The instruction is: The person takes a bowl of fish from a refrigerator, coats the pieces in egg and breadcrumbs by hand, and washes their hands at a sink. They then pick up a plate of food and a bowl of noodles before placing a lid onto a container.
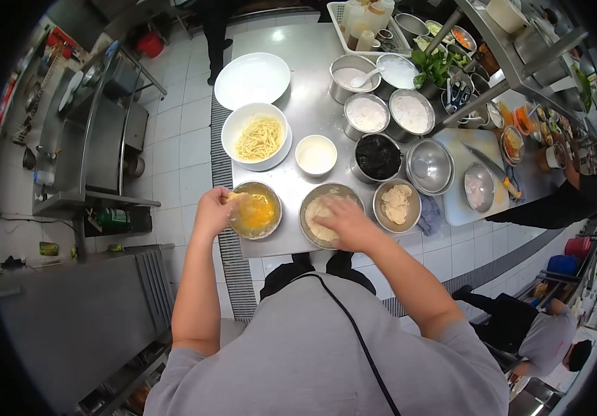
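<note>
L hand [214, 213]: fingers closed on a pale piece [233, 197], held at the near-left rim of the egg bowl [279, 208], just above the yellow liquid. R hand [343, 222]: palm down, fingers fairly flat, inside the crumb bowl [355, 192], resting on the pale mix; grip underneath, cannot tell. Both bowls sit side by side at the front edge of the steel counter [312, 104]. Bowl w/ pale cuts [418, 208] just right of them. Noodle bowl [232, 128] behind the egg bowl.
</note>
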A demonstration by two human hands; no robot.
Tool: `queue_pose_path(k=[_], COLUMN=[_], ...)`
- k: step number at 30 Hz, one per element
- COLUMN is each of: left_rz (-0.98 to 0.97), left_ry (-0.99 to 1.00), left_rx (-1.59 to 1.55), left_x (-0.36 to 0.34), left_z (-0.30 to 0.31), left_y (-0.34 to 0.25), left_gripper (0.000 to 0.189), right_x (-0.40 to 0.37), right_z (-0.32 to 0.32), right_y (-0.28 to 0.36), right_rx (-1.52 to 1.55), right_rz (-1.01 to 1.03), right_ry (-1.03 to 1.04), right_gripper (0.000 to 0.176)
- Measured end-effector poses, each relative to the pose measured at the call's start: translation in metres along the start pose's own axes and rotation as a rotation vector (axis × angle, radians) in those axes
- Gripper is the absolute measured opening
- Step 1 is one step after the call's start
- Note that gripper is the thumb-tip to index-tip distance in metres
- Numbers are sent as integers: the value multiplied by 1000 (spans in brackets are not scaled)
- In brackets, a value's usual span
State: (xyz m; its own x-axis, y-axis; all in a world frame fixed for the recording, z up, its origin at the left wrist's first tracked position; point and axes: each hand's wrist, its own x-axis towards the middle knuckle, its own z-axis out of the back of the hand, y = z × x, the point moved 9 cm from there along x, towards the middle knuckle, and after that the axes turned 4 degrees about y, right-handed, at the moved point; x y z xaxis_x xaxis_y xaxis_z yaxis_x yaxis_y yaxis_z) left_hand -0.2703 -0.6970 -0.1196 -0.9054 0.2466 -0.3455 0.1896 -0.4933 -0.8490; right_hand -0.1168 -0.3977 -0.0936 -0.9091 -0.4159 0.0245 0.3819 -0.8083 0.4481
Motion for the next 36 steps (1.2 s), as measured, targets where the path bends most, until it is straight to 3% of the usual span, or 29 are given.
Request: queue_pose_path(k=[3, 5, 8, 11, 18, 20, 22, 24, 25, 27, 31, 33, 36], left_rz=[36, 15, 11, -7, -32, -74, -104, 35, 30, -147, -58, -139, -74], left_ry=[34, 5, 14, -8, -5, 113, 154, 375, 380, 235, 187, 63, -1], left_rx=[11, 18, 28, 62, 143, 193, 200, 136, 137, 553, 461, 404, 372], left_x=[-2, -8, -13, -17, -24, -26, -26, -20, -20, -21, -13, -4, -13], left_z=[-4, -7, -14, -18, -34, -60, -89, -133, -144, -147, -122, -94, -60], left_y=[-1, -6, 0, 2, -36, -56, -70, -53, -58, -77, -65, -45, -32], left_gripper=[11, 20, 20, 20, 24, 29, 28, 24, 24, 30, 34, 34, 35], right_x=[20, 24, 22, 26, 37, 26, 19, 11, 11, 11, 25, 32, 37], right_z=[-47, -67, -36, -54, -87, -61, -36, -19, -12, -5, -15, -34, -75], right_y=[-5, -40, -15, -24, -50, -58, -63, -72, -73, -71, -54, -49, -38], right_rx=[-64, 62, -47, 0, 40, 196, 232, 266, 298, 329, 372, 363, 301], right_rz=[-11, -447, -311, -316, -410, -526, -579, -642, -623, -602, -591, -587, -463], right_ry=[42, 258, 95, 72, 194, 8, -44, -104, -130, -155, -69, -36, 30], right_gripper=[61, 59, 55, 49, 35, 37, 37, 37, 36, 34, 30, 28, 26])
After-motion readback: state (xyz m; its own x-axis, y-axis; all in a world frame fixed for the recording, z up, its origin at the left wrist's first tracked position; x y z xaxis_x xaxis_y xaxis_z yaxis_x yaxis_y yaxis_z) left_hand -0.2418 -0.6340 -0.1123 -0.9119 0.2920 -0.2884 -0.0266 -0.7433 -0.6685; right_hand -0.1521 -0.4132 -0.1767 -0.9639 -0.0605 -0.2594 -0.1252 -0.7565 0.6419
